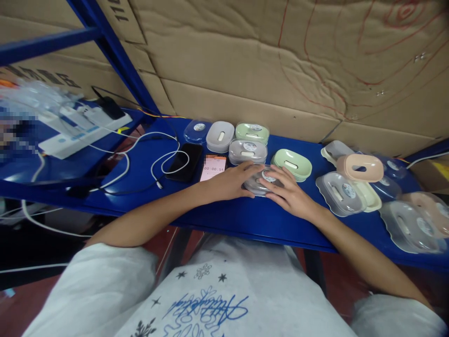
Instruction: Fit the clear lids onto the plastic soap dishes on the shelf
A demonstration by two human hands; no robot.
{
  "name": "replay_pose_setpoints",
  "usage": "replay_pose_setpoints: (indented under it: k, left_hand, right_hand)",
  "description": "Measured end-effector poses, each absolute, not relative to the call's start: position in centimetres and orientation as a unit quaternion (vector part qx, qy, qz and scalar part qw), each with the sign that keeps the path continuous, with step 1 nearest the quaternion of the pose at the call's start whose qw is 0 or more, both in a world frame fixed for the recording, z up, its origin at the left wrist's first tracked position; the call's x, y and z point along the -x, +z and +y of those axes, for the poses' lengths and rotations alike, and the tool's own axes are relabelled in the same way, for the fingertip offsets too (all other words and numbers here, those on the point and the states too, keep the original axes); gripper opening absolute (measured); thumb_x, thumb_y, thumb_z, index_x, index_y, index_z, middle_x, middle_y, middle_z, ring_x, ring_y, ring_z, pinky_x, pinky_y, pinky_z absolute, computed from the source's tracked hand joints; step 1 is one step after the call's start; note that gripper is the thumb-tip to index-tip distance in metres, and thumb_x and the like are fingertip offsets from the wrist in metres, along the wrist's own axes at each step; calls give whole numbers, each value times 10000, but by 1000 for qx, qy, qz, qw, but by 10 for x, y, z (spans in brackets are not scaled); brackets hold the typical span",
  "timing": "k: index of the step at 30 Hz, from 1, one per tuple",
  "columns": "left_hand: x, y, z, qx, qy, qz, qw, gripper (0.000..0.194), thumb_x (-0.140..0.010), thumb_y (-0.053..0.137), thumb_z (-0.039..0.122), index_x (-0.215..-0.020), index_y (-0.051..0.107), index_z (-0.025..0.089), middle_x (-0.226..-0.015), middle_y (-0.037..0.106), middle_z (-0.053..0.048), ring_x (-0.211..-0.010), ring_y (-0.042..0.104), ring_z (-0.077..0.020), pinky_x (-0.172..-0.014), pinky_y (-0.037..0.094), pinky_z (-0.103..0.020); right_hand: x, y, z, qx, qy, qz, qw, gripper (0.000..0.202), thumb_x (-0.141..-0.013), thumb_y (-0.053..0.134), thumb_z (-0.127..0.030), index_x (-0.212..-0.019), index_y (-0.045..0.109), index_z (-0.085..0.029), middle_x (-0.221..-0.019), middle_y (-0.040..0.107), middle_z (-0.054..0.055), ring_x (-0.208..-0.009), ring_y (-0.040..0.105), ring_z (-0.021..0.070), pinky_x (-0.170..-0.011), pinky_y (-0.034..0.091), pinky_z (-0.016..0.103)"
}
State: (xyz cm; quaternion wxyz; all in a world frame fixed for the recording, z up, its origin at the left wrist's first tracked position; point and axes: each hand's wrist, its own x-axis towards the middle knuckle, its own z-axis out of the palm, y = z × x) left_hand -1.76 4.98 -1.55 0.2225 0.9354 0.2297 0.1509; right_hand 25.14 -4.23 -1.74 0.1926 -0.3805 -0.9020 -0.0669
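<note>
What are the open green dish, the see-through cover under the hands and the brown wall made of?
The green dish looks like smooth, slightly glossy molded plastic, with rounded edges and even color. The cover seems to be clear plastic, being see-through and shiny; which plastic, I can't tell. The wall looks like matte cardboard, creased and printed.

Blue tabletop (242,217) lies open nearside (dishes (292,165) block behind).

Lidded dish (257,188) mostly hidden under left hand (233,183) and right hand (293,195); its label (269,175) too small to read. Pixelated patch (17,135) at left edge, unreadable. Cardboard (224,56) cut off up top, shirt (228,281) at bottom. Left forearm (164,206) covers lower part of timer phone (213,166).
</note>
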Motion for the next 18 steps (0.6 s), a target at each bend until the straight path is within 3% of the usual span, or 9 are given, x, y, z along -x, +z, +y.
replay_pose_setpoints:
  k: [3, 8, 14, 18]
  left_hand:
    - [18, -20, 48, -931, 153, 240, 229, 943, -937, 827, 405, -1695, 273, 320, -1722, 365, -188, -1505, 532, -384, -1196, 493, -562]
    - [24, -28, 42, -942, 130, 233, 202, 952, -1014, 724, 440, -1740, 125, 301, -1776, 191, -253, -1466, 561, -449, -1158, 528, -605]
    - [27, -34, 29, -945, 144, 234, 175, 917, -1058, 626, 533, -1742, 70, 283, -1764, 183, -287, -1401, 620, -457, -1101, 579, -589]
    - [27, -37, 25, -940, 162, 234, 188, 955, -1051, 636, 530, -1744, 17, 307, -1778, 159, -266, -1495, 524, -462, -1149, 545, -594]
  right_hand:
    - [-252, -25, -40, 375, -60, -904, 198, 640, -1092, 576, -279, -1695, 366, -320, -1653, 521, 133, -1606, 395, 319, -1309, 318, 647]
    - [-245, -33, -46, 370, -101, -904, 187, 863, -1083, 585, -219, -1753, 55, -344, -1650, 520, 158, -1567, 463, 298, -1307, 308, 675]
    - [-239, -33, -55, 372, -112, -905, 172, 892, -1073, 609, -208, -1751, 43, -321, -1657, 500, 162, -1587, 427, 307, -1315, 286, 684]
    - [-242, -27, -56, 366, -75, -909, 185, 852, -1084, 584, -196, -1745, 73, -363, -1675, 481, 119, -1588, 426, 288, -1331, 273, 660]
